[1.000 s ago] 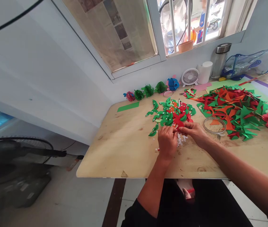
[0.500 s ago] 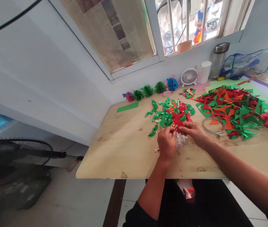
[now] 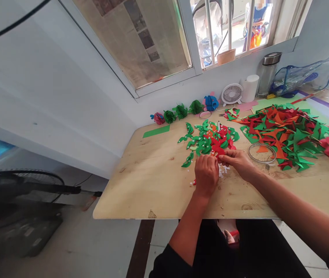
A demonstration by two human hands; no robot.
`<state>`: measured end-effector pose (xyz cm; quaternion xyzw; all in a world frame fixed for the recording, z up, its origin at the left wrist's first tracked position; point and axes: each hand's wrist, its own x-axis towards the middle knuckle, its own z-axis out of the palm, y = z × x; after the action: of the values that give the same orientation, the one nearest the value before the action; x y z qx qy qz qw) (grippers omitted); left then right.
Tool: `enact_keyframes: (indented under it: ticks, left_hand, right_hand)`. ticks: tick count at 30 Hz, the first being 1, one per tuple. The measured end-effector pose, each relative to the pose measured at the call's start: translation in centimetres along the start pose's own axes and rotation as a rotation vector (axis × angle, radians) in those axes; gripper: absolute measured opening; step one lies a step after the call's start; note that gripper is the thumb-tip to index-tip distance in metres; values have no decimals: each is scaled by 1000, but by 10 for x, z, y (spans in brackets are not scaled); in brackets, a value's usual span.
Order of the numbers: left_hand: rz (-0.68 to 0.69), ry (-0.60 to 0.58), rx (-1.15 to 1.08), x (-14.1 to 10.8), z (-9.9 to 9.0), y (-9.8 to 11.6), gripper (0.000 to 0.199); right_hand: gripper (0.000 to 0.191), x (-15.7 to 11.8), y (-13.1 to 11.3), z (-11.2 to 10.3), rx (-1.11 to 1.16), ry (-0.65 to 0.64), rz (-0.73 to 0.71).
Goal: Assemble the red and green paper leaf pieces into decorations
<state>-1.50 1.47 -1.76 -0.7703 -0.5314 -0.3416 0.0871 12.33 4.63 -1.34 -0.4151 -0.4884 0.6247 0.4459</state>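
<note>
At centre-right, our right hand [image 3: 237, 161] pinches red paper [image 3: 219, 151], our left hand's [image 3: 206, 174] grip unclear; some cutouts [image 3: 203, 144] dotted, white bits [image 3: 224, 169] remain.

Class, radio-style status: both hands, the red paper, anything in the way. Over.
Right hand pinching red paper. Left hand close beside it, grip hidden. White scraps between the hands, green cutouts just beyond; neither seems to block them.

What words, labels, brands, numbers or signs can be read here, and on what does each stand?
None can be read with certainty.
Blue top on a person outside: lettering, too small and blurred.
Printed sheet, upper middle: too blurred.
Clear bag: blue oval mark, nothing legible.
Pale patch, lower left: too blurred.
</note>
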Motion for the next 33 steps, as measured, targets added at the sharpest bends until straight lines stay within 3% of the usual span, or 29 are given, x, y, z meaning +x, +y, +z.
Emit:
enact_keyframes:
  ticks: [3, 9, 18, 22, 29, 33]
  left_hand:
    - [13, 9, -58, -4, -1, -1, 14]
    - [-212, 29, -297, -3, -5, -1, 9]
    - [-327, -30, -354, 0, -5, 2, 6]
    - [-273, -53, -323, 2, -4, -2, 5]
    - [5, -68, -67, 1, -3, -6, 17]
    - [86, -80, -29, -4, -3, -7, 18]
  right_hand:
    - [29, 0, -1, 0, 3, 11, 6]
    - [29, 0, -1, 1, 23, 2, 17]
    - [31, 0, 0, 0, -17, -15, 18]
    - [28, -1, 0, 0, 17, -31, 24]
    - [28, 2, 5, -2, 18, -54, 42]
    - [29, 2, 4, -2, 42, -46, 67]
